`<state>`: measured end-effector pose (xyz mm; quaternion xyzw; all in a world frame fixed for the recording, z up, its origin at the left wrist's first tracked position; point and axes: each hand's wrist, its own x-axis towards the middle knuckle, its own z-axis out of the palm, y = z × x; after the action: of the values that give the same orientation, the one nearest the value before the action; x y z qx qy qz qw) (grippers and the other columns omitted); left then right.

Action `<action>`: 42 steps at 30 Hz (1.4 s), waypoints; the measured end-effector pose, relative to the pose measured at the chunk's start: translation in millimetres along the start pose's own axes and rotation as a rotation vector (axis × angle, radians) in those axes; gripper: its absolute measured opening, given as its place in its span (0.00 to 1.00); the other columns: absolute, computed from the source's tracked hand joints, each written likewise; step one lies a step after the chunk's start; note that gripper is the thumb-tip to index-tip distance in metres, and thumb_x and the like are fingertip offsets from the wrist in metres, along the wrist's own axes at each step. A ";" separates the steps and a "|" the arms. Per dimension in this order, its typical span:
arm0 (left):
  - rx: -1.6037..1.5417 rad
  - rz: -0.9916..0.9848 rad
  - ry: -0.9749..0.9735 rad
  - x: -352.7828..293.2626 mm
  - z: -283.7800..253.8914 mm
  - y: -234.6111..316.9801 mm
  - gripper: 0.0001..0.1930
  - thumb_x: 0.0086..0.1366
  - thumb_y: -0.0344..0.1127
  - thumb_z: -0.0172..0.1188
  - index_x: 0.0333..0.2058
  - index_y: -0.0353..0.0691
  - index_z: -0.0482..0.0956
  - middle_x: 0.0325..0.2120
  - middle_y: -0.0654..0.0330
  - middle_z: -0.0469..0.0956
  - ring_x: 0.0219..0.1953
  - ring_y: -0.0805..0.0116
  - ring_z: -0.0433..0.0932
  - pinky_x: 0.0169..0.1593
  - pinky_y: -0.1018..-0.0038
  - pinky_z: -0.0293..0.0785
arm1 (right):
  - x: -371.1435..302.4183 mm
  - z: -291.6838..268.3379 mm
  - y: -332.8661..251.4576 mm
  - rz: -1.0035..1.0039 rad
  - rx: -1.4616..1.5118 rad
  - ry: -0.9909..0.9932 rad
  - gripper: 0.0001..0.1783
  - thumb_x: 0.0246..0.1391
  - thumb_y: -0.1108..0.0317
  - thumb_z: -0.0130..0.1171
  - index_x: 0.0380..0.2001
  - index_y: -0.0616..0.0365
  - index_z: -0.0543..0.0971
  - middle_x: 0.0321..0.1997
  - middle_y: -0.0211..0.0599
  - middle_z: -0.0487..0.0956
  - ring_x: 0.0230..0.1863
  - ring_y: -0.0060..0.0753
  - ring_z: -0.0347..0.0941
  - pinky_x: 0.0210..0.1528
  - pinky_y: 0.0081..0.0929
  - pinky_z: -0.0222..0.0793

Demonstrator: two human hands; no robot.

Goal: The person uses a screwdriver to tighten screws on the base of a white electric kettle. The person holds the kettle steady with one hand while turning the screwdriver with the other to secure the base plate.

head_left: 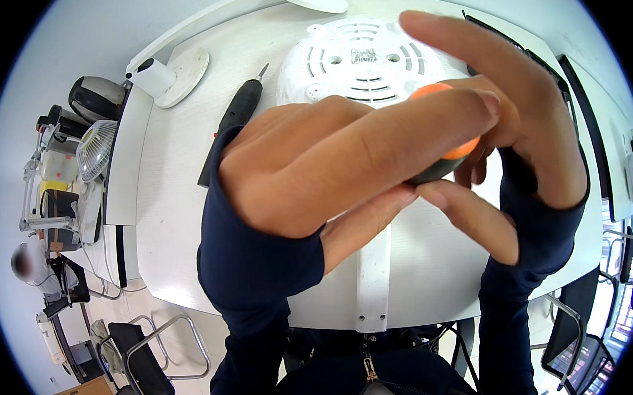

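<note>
Close in front of me, both hands are raised over the table around a small rounded orange and black object [464,149]. My left hand [328,154] is closed on it, the index finger lying across its front and the thumb beneath. My right hand [520,129] grips it from the other side, thumb tip near the left thumb, while its index finger sticks up and away. Fingers cover most of the object, so its kind cannot be made out. Behind the hands lies a white round vented housing [358,34] with screw holes and a label. A black electric screwdriver [239,110] rests to its left, bit pointing away.
A white flat bar [373,287] reaches the table's near edge. At the back left stands a white desk lamp [181,76]. Farther left, a side table holds a caged fan [98,150] and other appliances. Black chairs [135,361] and a seated person [38,273] are beyond.
</note>
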<state>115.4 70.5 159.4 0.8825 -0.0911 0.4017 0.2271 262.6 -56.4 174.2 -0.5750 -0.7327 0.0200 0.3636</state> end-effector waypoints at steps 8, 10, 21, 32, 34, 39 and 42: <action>0.021 -0.002 -0.012 0.7 0.9 0.1 0.25 0.39 0.21 0.63 0.42 0.40 0.75 0.17 0.55 0.74 0.17 0.61 0.75 0.21 0.75 0.69 | 2.7 0.4 -11.2 0.146 0.040 0.019 0.41 0.35 0.73 0.62 0.57 0.62 0.59 0.37 0.41 0.75 0.29 0.24 0.72 0.23 0.12 0.64; 0.010 -0.008 0.007 0.6 0.6 2.3 0.25 0.39 0.21 0.63 0.42 0.40 0.75 0.18 0.55 0.74 0.18 0.61 0.75 0.21 0.75 0.69 | 2.9 -2.2 -13.5 0.163 -0.040 -0.016 0.41 0.36 0.74 0.61 0.57 0.62 0.58 0.37 0.40 0.75 0.29 0.24 0.72 0.23 0.11 0.63; 0.022 0.021 -0.004 1.2 0.7 0.9 0.26 0.40 0.19 0.62 0.43 0.40 0.75 0.19 0.55 0.75 0.18 0.61 0.75 0.22 0.76 0.69 | 3.6 -2.2 -1.2 -0.030 -0.088 -0.025 0.41 0.35 0.76 0.59 0.57 0.63 0.58 0.40 0.44 0.74 0.30 0.28 0.73 0.25 0.14 0.65; 0.042 -0.026 -0.118 0.2 -4.2 3.6 0.28 0.43 0.22 0.63 0.48 0.41 0.71 0.29 0.55 0.74 0.28 0.62 0.74 0.32 0.75 0.67 | 0.2 -2.7 -3.8 0.031 -0.044 -0.020 0.41 0.37 0.74 0.62 0.57 0.63 0.58 0.51 0.49 0.69 0.36 0.32 0.74 0.29 0.16 0.68; 0.066 -0.087 -0.232 -3.2 -11.4 10.1 0.28 0.47 0.26 0.63 0.50 0.38 0.68 0.43 0.54 0.71 0.43 0.61 0.72 0.47 0.74 0.64 | -0.1 -2.8 1.1 -0.007 -0.039 -0.002 0.42 0.36 0.72 0.65 0.57 0.62 0.58 0.47 0.47 0.71 0.36 0.33 0.75 0.29 0.17 0.68; 0.023 -0.139 -0.291 -5.2 -16.8 11.9 0.28 0.49 0.27 0.63 0.51 0.36 0.66 0.48 0.54 0.70 0.48 0.61 0.71 0.52 0.73 0.64 | 0.1 -0.6 -4.9 0.040 -0.024 0.034 0.44 0.35 0.69 0.67 0.57 0.62 0.58 0.40 0.45 0.74 0.36 0.34 0.75 0.31 0.18 0.69; 0.014 -0.047 -0.141 0.2 -7.0 4.7 0.28 0.43 0.22 0.62 0.48 0.41 0.71 0.31 0.55 0.74 0.29 0.61 0.74 0.33 0.74 0.68 | 2.4 -8.1 -1.0 -0.052 -0.086 -0.062 0.42 0.37 0.74 0.62 0.58 0.63 0.56 0.50 0.50 0.69 0.36 0.34 0.74 0.30 0.18 0.68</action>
<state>109.2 69.7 165.0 0.9120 -0.0834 0.3338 0.2234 266.0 -57.8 181.8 -0.5698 -0.7585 -0.0030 0.3162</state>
